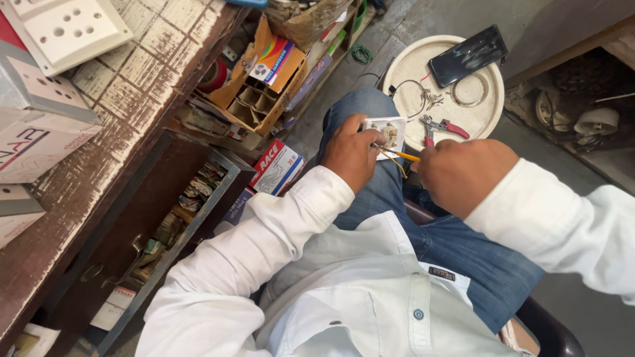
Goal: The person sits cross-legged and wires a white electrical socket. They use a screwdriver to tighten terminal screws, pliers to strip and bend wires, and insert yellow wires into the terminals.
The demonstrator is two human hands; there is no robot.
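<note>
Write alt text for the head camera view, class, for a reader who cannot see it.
A seated person's left hand holds a white socket plate on their knee while the right hand pushes a yellow-handled screwdriver into it. Red-handled pliers and a dark phone lie on a round white stool beyond.

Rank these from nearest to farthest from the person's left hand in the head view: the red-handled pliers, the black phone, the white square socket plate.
1. White square socket plate: held in the left hand, over the knee.
2. Red-handled pliers: just right of the plate, on the round white lid.
3. Black phone: at the lid's far upper edge.
</note>
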